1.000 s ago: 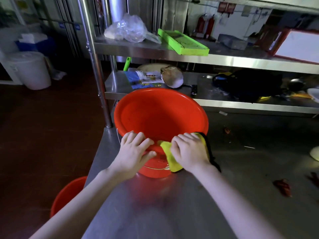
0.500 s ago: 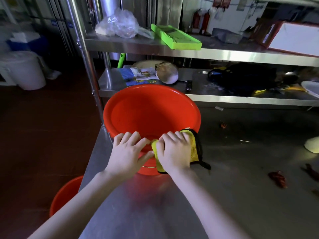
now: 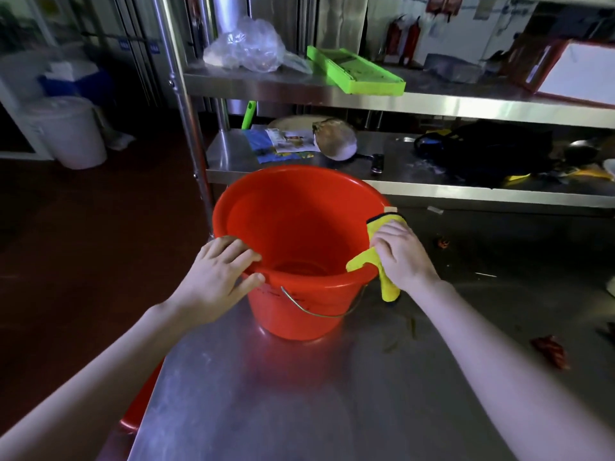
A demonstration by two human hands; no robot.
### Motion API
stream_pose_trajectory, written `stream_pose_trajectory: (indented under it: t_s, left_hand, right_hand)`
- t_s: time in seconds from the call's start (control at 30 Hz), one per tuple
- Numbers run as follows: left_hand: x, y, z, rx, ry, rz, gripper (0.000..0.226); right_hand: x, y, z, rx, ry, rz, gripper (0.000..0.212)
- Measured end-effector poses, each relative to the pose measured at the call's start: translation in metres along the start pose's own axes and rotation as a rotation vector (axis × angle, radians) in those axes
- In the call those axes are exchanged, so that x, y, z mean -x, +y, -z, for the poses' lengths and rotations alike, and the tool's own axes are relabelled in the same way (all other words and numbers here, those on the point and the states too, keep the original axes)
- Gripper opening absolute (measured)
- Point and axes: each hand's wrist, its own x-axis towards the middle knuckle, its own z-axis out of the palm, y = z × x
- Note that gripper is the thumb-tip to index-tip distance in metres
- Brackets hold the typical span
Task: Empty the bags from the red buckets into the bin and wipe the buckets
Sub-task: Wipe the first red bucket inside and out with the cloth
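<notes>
A red bucket with a wire handle stands upright on the steel table, empty inside. My left hand grips its near left rim, fingers over the edge. My right hand presses a yellow cloth with a dark trim against the right rim; the cloth drapes over the edge and hangs down outside. A second red bucket shows partly on the floor, below the table's left edge.
Steel shelves stand right behind the bucket, holding a green tray, a clear plastic bag, papers and a black bag. A white lidded bin stands on the floor at far left. Red scraps lie on the table at right.
My right hand has slid the yellow cloth from the near rim round to the right rim. My left hand has shifted left along the rim. The bucket now sits upright, no longer tilted towards me.
</notes>
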Motion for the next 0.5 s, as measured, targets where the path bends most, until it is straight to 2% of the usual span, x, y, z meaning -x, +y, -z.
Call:
stream_pose_trajectory:
  t_s: [0.13,0.27,0.37,0.43,0.5]
  left_hand:
    - [0.000,0.009,-0.003,0.042,0.042,0.053,0.070]
    - [0.006,0.038,-0.015,0.076,0.112,0.126,0.052]
    - [0.011,0.041,-0.015,0.126,0.120,0.147,0.051]
    - [0.011,0.040,-0.012,0.149,0.110,0.139,0.053]
    - [0.010,0.042,-0.011,0.163,0.109,0.143,0.056]
  right_hand:
    - [0.015,-0.043,-0.007,0.101,0.102,-0.127,0.050]
    - [0.033,-0.121,-0.029,0.236,0.119,-0.159,0.038]
    - [0.038,-0.130,-0.032,0.202,0.153,-0.076,0.038]
    - [0.036,-0.109,-0.023,0.187,0.149,0.034,0.037]
    - [0.029,-0.077,-0.009,0.162,0.074,0.125,0.037]
